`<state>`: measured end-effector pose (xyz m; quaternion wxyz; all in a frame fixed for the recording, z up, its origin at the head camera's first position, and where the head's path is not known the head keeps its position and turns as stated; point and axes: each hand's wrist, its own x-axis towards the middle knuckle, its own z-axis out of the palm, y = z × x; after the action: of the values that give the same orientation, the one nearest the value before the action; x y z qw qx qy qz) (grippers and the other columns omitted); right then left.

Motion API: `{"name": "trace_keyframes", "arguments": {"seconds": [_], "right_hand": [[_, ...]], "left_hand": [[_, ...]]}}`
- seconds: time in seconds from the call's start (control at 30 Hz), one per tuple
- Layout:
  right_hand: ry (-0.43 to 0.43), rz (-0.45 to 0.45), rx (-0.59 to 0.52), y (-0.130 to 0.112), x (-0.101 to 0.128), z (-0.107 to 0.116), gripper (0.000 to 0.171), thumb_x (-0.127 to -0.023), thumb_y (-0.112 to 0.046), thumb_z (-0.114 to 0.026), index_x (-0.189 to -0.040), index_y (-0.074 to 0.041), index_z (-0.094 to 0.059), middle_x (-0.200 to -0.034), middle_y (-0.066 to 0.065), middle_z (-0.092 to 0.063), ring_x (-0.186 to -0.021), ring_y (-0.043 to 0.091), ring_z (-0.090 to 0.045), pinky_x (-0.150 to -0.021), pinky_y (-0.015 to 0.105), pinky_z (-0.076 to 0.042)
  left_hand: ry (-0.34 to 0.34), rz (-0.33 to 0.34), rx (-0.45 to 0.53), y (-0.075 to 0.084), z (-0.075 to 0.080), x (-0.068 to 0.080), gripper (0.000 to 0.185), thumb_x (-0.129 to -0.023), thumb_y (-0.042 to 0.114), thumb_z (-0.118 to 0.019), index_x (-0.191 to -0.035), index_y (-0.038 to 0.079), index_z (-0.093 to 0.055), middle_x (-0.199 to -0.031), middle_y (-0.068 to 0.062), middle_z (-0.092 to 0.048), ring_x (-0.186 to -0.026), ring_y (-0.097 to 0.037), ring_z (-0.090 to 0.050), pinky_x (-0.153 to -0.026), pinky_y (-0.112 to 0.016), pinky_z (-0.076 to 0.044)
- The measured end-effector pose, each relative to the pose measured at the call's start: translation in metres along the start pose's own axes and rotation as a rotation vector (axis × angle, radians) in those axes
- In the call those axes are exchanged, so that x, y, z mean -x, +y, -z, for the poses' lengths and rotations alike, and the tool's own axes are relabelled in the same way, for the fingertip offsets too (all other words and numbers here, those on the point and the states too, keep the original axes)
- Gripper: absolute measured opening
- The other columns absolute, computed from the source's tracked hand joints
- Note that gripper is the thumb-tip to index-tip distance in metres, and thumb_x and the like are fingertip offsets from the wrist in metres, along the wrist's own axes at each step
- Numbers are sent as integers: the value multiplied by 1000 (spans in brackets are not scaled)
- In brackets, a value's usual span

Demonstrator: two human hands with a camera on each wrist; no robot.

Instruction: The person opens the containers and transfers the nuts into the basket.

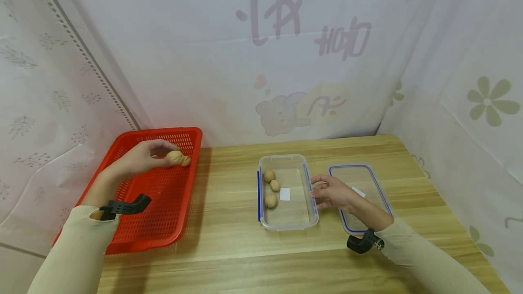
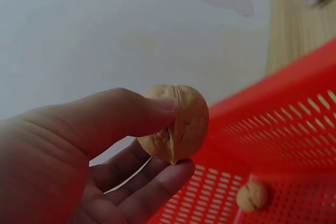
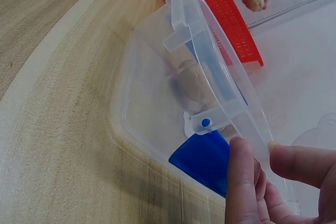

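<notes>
My left hand [image 1: 144, 158] pinches a walnut [image 2: 184, 121] between thumb and fingertips, raised over the far end of the red plastic basket [image 1: 192, 194]. Another walnut [image 2: 252, 196] lies in the basket's corner. In the middle of the table stands a clear plastic storage box [image 1: 296, 214], its top uncovered, with a few walnuts [image 1: 271, 201] along its left side. At the box's right wall, my right hand [image 1: 332, 193] grips the rim, thumb on one side and fingers on the other, next to a blue clasp [image 3: 202, 161].
A clear lid [image 1: 351, 173] with a blue seal lies on the wooden table [image 1: 229, 262] at the right, partly under my right forearm. Printed cloth [image 1: 204, 58] hangs behind the table and along both sides. Each wrist wears a black camera mount [image 1: 130, 205].
</notes>
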<state>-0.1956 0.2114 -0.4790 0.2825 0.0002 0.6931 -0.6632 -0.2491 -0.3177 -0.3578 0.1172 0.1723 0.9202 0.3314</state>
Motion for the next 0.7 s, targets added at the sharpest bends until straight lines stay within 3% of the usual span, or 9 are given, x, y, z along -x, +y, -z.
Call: {"name": "trace_keyframes", "arguments": {"seconds": [0.43, 0.7], "right_hand": [[-2, 1, 2, 0, 0, 0, 48, -97, 0, -63, -138, 8, -38, -96, 8, -61, -86, 18, -63, -69, 31, -61], [-5, 2, 2, 1, -1, 0, 50, -97, -1, -63, -138, 9, -37, -95, 7, -61, -86, 18, -63, -70, 31, -61]], "left_hand": [[11, 46, 10, -42, -12, -10, 34, -96, 12, -71, -126, -2, -63, -124, -21, -65, -117, -40, -59, -94, -45, -53], [2, 97, 26, -64, -22, -21, 34, -94, 7, -71, -126, -3, -64, -122, -21, -66, -112, -35, -59, -90, -37, -53]]}}
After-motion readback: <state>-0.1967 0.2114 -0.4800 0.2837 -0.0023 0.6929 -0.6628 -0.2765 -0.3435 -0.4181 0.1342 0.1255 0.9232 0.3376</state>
